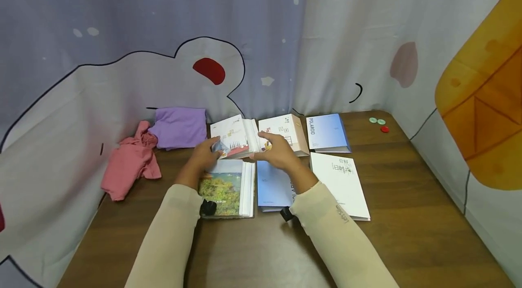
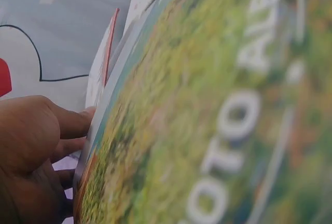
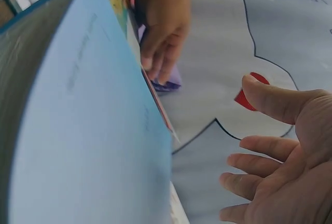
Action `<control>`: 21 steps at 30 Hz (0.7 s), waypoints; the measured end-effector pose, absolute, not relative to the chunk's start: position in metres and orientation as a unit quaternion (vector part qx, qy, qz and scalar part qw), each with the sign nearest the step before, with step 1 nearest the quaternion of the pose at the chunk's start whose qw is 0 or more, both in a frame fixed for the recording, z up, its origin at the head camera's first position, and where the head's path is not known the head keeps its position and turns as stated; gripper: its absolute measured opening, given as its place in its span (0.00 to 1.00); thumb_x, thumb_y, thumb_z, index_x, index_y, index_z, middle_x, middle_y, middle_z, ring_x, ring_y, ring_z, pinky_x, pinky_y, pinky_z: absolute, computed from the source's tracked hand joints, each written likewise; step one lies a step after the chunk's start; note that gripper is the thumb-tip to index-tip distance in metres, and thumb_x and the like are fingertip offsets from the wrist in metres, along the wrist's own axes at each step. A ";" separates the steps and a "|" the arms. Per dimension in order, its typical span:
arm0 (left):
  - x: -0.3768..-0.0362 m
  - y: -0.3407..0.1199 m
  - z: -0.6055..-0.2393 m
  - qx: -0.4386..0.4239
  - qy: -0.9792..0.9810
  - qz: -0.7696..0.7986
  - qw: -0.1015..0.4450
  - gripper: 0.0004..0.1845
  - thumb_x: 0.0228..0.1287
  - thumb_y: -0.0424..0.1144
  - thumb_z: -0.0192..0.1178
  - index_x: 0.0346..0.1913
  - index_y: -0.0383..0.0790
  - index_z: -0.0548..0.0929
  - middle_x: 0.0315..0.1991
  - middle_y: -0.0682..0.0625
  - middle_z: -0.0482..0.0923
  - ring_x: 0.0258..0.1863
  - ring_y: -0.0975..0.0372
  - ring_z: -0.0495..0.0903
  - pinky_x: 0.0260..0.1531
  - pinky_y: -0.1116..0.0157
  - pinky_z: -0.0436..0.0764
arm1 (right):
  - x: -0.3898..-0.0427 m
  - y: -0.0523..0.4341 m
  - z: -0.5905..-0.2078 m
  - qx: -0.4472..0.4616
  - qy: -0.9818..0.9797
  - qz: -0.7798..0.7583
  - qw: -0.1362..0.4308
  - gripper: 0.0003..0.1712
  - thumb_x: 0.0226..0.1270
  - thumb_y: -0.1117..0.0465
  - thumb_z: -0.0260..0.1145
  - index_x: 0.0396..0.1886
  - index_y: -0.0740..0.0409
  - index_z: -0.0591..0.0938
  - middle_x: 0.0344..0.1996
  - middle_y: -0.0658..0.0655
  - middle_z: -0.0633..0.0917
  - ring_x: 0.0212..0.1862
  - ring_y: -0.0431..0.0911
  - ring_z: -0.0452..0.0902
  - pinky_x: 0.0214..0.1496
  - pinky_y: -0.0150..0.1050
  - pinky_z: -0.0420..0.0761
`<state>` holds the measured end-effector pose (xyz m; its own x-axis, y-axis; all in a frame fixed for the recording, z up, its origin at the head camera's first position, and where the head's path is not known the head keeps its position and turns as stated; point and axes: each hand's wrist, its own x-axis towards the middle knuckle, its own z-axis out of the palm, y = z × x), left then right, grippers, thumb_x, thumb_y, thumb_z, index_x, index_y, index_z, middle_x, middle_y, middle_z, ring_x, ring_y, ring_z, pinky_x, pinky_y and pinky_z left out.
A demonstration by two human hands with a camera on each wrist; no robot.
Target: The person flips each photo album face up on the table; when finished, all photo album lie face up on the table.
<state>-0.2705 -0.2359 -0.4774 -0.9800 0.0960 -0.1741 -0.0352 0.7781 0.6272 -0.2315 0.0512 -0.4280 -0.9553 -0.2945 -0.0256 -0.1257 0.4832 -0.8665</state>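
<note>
An open photo album (image 1: pixel 238 136) lies at the back middle of the wooden table (image 1: pixel 412 220). My left hand (image 1: pixel 205 154) holds its left side, thumb on top by a small bluish picture; its fingers (image 2: pixel 72 125) reach the edge. My right hand (image 1: pixel 276 149) rests flat over the album's middle and right page, its fingers (image 3: pixel 259 164) relaxed and spread. Under my left wrist lies a green landscape album (image 1: pixel 222 188) marked PHOTO ALBUM (image 2: pixel 223 125). A light blue album (image 1: pixel 272 186) lies under my right wrist and fills the right wrist view (image 3: pixel 88 130), where the left hand (image 3: pixel 161 32) also shows.
A blue POLAROID album (image 1: pixel 326 131) and a white album (image 1: pixel 340 181) lie to the right. A purple cloth (image 1: pixel 179 127) and a pink garment (image 1: pixel 130 161) sit at the left. Small green discs (image 1: pixel 377 121) and a red one (image 1: pixel 384 129) lie back right. Printed curtains enclose the table.
</note>
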 end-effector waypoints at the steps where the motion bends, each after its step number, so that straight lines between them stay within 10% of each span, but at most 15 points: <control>1: -0.270 -0.236 -0.477 0.014 0.936 0.336 0.103 0.34 0.87 0.41 0.55 0.89 0.48 0.59 0.88 0.33 0.54 0.87 0.36 0.53 0.81 0.36 0.65 | -0.230 0.055 -0.426 -0.125 0.859 -0.490 0.084 0.47 0.68 0.53 0.80 0.84 0.53 0.72 0.85 0.59 0.69 0.87 0.62 0.60 0.85 0.65 0.66; 21: -0.283 -0.195 -0.465 0.108 0.970 0.210 0.057 0.44 0.80 0.60 0.61 0.88 0.44 0.61 0.89 0.38 0.53 0.89 0.37 0.50 0.81 0.24 0.50 | -0.228 0.153 -0.408 -0.134 0.856 -0.485 0.124 0.48 0.72 0.55 0.77 0.84 0.66 0.67 0.85 0.70 0.65 0.87 0.65 0.59 0.88 0.60 0.61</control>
